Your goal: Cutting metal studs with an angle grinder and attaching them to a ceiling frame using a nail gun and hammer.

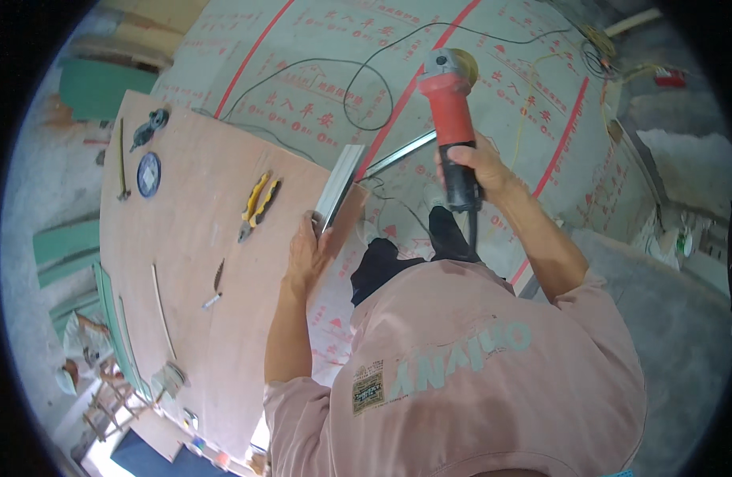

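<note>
My right hand [485, 168] is wrapped round the black rear grip of a red angle grinder [449, 111], held up over the floor with its disc end pointing away from me. Its cord drops from the back of the grip toward my legs. At the table's right edge, my left hand [306, 253] grips a silver metal channel [340, 181], which lies slantwise and sticks out past the corner. Another metal profile [402, 153] rests lower down, between the channel and the grinder. Left of my left hand, yellow-and-black pliers [259, 205] lie on the wooden table.
On the wooden table [199, 199] lie a hammer [122, 163], a grey power tool [150, 129], a blue round roll [148, 175], a small knife-like tool [215, 286] and a thin strip [162, 310]. A black cable [346, 95] loops over the printed floor sheeting [302, 36].
</note>
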Motion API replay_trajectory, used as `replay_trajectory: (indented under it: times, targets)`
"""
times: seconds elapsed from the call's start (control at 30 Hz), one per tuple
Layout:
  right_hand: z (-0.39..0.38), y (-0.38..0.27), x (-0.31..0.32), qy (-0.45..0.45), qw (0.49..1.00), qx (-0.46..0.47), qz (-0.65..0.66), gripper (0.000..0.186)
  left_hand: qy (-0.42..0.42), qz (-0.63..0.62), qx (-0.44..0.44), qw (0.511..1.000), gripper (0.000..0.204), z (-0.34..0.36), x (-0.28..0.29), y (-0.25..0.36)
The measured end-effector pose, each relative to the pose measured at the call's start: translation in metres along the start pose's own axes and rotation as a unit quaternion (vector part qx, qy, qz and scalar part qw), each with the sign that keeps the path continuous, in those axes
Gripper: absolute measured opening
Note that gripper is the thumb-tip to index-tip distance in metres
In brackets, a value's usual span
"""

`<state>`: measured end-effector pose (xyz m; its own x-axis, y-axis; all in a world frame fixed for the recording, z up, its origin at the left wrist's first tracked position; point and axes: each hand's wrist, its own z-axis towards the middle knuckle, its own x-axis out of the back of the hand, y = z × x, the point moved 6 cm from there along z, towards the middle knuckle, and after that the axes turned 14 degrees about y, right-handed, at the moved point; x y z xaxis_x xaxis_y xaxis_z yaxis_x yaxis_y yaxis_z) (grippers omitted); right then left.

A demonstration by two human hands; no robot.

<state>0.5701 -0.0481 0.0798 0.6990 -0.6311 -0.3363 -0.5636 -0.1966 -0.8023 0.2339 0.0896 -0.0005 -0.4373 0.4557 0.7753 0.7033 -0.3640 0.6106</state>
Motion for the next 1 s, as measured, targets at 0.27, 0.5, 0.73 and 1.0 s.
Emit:
replay_trajectory:
  times: [0.27, 0.5, 0.73, 1.0]
  targets:
    - [-0.014, 0.042, -0.098, 0.035, 0.993, -0.018, 0.115, 0.041, -0.125, -0.119, 0.028, 0.985, 0.047, 0.002, -0.015, 0.003]
    - [0.004, 0.096, -0.139, 0.273, 0.959, 0.071, -0.018, 0.027, -0.098, -0.08, -0.007, 0.992, 0.036, -0.007, -0.041, -0.021]
    - [0.013, 0.127, -0.147, 0.365, 0.911, 0.052, -0.182, 0.071, -0.136, -0.155, -0.013, 0.978, 0.037, -0.022, -0.053, -0.019]
    - [0.011, 0.151, -0.158, 0.35, 0.928, -0.012, -0.123, 0.064, -0.142, -0.192, -0.073, 0.968, 0.032, -0.025, -0.066, -0.027]
